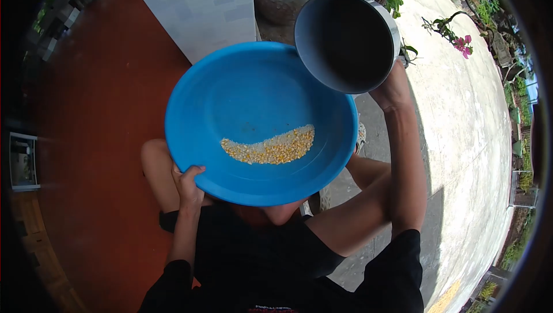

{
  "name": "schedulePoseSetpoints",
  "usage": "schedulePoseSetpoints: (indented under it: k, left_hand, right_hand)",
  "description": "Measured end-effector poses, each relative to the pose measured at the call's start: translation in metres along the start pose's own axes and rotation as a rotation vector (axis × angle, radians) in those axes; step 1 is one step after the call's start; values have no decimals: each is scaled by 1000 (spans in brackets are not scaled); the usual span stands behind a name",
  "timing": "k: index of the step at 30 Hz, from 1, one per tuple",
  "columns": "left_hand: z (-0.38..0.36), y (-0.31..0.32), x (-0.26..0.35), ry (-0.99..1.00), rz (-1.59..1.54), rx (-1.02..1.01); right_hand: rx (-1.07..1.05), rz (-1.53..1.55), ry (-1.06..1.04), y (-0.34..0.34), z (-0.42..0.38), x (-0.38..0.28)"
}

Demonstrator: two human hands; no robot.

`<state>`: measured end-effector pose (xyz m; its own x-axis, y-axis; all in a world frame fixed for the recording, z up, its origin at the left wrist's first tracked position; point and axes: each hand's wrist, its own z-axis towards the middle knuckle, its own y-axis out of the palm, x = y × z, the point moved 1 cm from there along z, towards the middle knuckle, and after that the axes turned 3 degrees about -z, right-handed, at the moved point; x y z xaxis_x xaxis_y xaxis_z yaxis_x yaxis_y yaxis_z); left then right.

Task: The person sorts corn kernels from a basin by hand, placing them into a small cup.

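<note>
Head view: left grip pinches blue basin beside red floor; right grip holds grey bowl beside pale paving.

White and red lettering crosses the front of your black shirt, too small and cut off to read. No other writing around you is legible.

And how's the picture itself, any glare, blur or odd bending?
Head view: sunlit pavement glares nearly white on the right; the blue basin sits in softer shade, with its grains distinct; the inside of the grey container is too dark to read; fisheye distortion curves the pavement's outer edge, inside a black rim; the far left background is dim and soft.
</note>
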<state>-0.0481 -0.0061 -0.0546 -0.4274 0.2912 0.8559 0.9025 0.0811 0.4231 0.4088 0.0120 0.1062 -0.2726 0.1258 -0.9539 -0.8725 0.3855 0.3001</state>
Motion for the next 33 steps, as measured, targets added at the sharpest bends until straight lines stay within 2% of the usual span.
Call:
schedulePoseSetpoints:
  k: [2, 5, 7, 8, 13, 14, 16, 18, 21, 24, 26, 29, 32, 33]
  left_hand:
    - [11, -9, -2, -11, 1, 56]
    - [20, -29, -19, -41, -90, 56]
    - [13, -21, -20, -163, -154, 83]
    - [10, -16, -20, -220, -187, 97]
    - [8, -14, -29, -211, -165, -10]
    - [8, -12, -30, -217, -166, -51]
    - [10, -7, -34, -190, -68, -2]
    - [16, -1, -38, -185, -1, 4]
    - [17, 2, -39, -195, 53, -7]
    - [18, 3, -30, -190, 129, 4]
    - [25, -3, -29, -204, 218, -5]
    - [21, 9, -24, -76, 533, 4]
    - [2, 54, 3, 683, 1179, 23]
    - [9, 55, 8, 830, 1292, -119]
  right_hand:
    - [85, 17, 34, 13, -1, -6]
    - [-16, 48, 49, -6, 8, 4]
    - [-115, 110, 22, -15, 15, 10]
    - [-98, 50, 11, -17, 16, 9]
    - [-62, -9, -23, 9, 0, -5]
    - [-70, -30, 1, 11, 1, -5]
    - [-74, -66, 55, 11, -4, -4]
    - [-107, -223, 131, 20, -4, 3]
    - [-335, -298, 273, 54, -8, 27]
    - [-551, -349, 418, 58, 3, 98]
    - [-478, -457, 564, 64, 2, 140]
    - [-455, -521, 608, 68, 5, 176]
    - [-483, -483, 676, 67, 15, 193]
    - [-513, -454, 704, 66, 17, 196]
